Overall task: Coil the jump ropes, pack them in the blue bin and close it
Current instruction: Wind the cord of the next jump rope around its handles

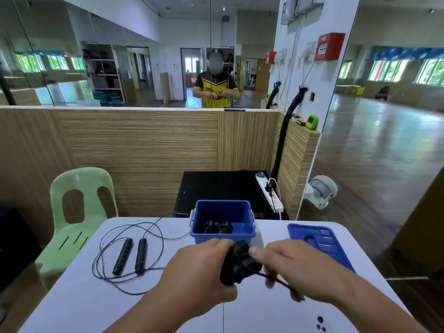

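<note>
Blue bin (pixel 249 213): open, with its lid off, at the far edge of the white table (pixel 72 299), just beyond our hands.
Packed ropes (pixel 217 227): black handles lie on the bin's floor, left of its middle; we cannot make out their cords.
Blue lid (pixel 322 239): flat on the table to the right of the bin and apart from it, its near end hidden behind our right wrist.
Held jump rope (pixel 237 260): a black bundle of handles and cord, above the table, in front of the bin and between our two hands.
Left hand (pixel 199 267): fingers curled round the bundle, gripping it from the left.
Right hand (pixel 295 267): blurred; our thumb sits by the bundle and our fingers curl over the cord tail that runs down and to the right.
Loose jump rope (pixel 123 255): uncoiled on the left of the table, its two black handles side by side, thin cord looping round them and one strand reaching toward the bin.
Green chair (pixel 72 179): plastic, at the table's left corner.
Power strip (pixel 270 195): white, on the black cabinet (pixel 216 186) behind the table.
Mirror (pixel 144 56): above the wood partition, showing a person in a yellow and black shirt, hands together at the chest.
</note>
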`<state>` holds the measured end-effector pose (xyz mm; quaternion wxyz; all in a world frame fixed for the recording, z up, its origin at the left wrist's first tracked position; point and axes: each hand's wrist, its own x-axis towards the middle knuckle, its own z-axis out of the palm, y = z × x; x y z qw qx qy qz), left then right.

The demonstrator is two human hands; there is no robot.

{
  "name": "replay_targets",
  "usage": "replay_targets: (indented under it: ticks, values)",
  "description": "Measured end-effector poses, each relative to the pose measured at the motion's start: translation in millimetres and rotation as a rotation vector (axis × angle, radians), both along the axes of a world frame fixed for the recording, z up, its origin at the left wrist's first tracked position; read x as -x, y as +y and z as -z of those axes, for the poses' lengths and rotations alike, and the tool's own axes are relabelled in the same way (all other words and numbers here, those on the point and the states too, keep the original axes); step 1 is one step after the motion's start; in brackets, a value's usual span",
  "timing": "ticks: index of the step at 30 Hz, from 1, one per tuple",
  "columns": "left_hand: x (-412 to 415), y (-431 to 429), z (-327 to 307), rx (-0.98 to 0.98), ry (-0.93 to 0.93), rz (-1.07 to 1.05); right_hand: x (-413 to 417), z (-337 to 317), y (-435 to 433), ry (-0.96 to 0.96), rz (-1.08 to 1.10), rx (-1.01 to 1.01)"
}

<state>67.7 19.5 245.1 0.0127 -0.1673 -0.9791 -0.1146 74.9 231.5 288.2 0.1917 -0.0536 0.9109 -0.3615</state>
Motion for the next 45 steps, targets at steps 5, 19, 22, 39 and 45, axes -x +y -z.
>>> replay_targets:
  ticks: [5,19,22,39,45]
  values:
    - [10,-6,0,-0.06,0.032,-0.05,-1,12,-6,-0.137,-0.135,0.076]
    - [22,3,1,-0.019,0.178,-0.019,-2,56,-39,0.036,0.186,0.366]
    - [24,3,2,-0.027,0.14,-0.031,0,61,-41,0.016,0.224,0.417]
    - [34,-8,-9,-0.526,-0.292,-0.045,1,98,-30,-0.437,0.342,1.205]
    - [32,-9,-12,-0.896,-0.551,-0.05,4,76,-25,-0.037,0.359,0.863]
